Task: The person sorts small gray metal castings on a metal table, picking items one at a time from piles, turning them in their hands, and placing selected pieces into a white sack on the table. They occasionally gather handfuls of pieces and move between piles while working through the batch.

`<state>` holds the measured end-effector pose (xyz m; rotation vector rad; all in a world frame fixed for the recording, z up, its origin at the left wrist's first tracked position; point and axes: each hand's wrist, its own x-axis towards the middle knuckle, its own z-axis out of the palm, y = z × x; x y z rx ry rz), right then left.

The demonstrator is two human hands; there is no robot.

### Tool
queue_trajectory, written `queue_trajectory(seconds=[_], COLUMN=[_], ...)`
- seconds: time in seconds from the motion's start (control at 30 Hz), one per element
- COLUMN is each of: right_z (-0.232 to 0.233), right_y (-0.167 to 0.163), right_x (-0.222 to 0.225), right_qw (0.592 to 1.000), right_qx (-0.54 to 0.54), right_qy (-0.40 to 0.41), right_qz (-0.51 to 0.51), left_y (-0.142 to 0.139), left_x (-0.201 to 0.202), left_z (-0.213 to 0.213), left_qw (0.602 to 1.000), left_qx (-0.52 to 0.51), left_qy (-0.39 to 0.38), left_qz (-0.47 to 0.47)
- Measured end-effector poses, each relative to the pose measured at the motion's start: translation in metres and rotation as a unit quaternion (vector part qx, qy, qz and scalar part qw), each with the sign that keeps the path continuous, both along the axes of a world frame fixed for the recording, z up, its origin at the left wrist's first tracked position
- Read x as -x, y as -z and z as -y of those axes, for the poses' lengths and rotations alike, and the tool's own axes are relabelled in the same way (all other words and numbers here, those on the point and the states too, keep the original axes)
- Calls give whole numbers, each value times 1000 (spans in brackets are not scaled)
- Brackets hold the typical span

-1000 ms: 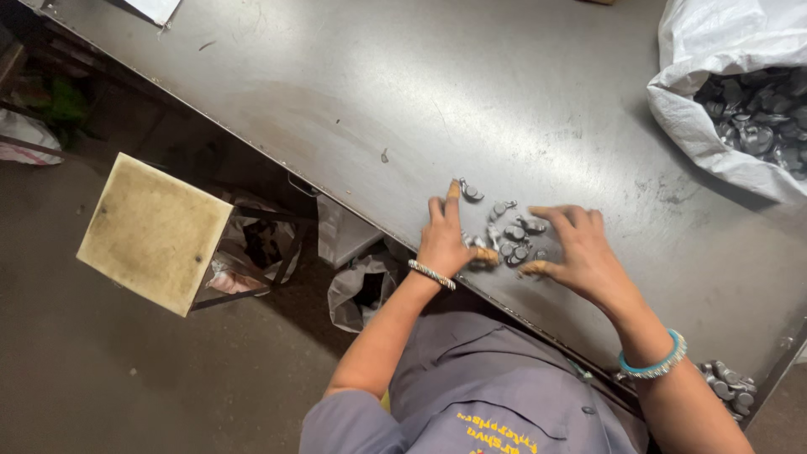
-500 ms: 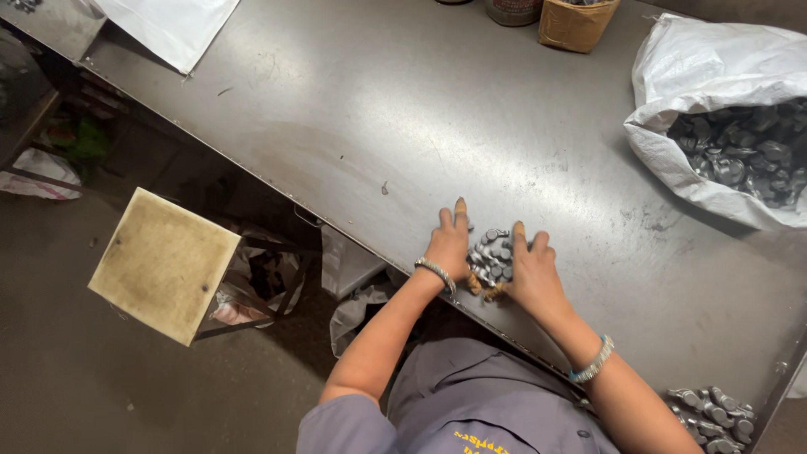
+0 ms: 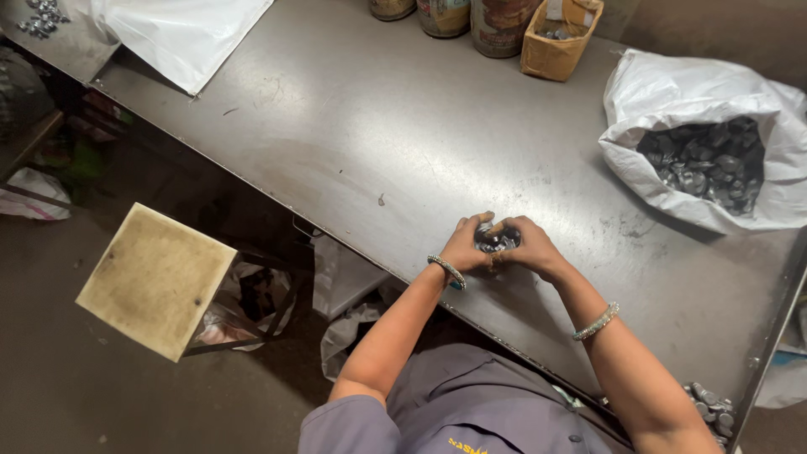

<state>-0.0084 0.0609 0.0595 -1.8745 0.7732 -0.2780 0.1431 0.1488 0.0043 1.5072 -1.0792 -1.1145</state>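
Head view, looking down on a dark grey metal counter (image 3: pixel 353 126). Both hands meet near the counter's near edge and are cupped together around a small heap of grey metal pieces (image 3: pixel 496 241).

Left hand (image 3: pixel 465 249): fingers curled inward on the left side of the heap, closed around it. A beaded bangle (image 3: pixel 446 271) sits on the wrist.

Right hand (image 3: pixel 530 247): fingers curled over the right side of the heap, fingertips meeting those of the left hand. A light-coloured bangle (image 3: pixel 596 321) sits lower on the forearm.

Only a small patch of the heap shows between the fingers; the count and exact shape of the pieces cannot be made out, nor whether the heap rests on the counter or is lifted clear of it.

At the right, well apart from the hands, an open white plastic bag (image 3: pixel 714 101) holds many similar grey pieces; its right side is cut off by the frame. More such pieces (image 3: pixel 710 409) lie at the counter's lower right corner, partly hidden by the right arm.

At the far edge stand three tins, cut off at the top, and a small cardboard box (image 3: pixel 559 42). A white sheet (image 3: pixel 181 34) lies at the far left. A square tan stool (image 3: pixel 155 279) stands on the floor beside the counter.
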Motion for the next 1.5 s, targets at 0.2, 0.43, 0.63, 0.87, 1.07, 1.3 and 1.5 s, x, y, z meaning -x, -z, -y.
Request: queue_trajectory(seconds=[0.2,0.43,0.63,0.87,1.07,1.3,1.5], right_z=[1,-20,-7,35,21,3,23], right_y=[-5,-13,-37,-60,-6,70,88], right_x=[3,-23,-42,-5,-8,-19,-7], right_qw=[998,958,971,995,970,930,900], right_qx=[0,228,189,90,208,356,424], right_qy=[47,-17,-99,41,40,6,-42], right_qz=[-50,-172,-104,5,-119,-90,-97], left_y=[-15,3,17,12,14,20,54], left_x=[12,35,24,1,-40,-92,-110], left_z=[-1,13,14,-7,-54,-164,-269], left_qw=[935,822,693,660,652,695,670], left_qx=[-103,-2,87,35,81,176,190], left_qy=[-59,-144,-126,-206,-197,-301,-441], left_qz=[-335,-551,-704,-722,-728,-629,-566])
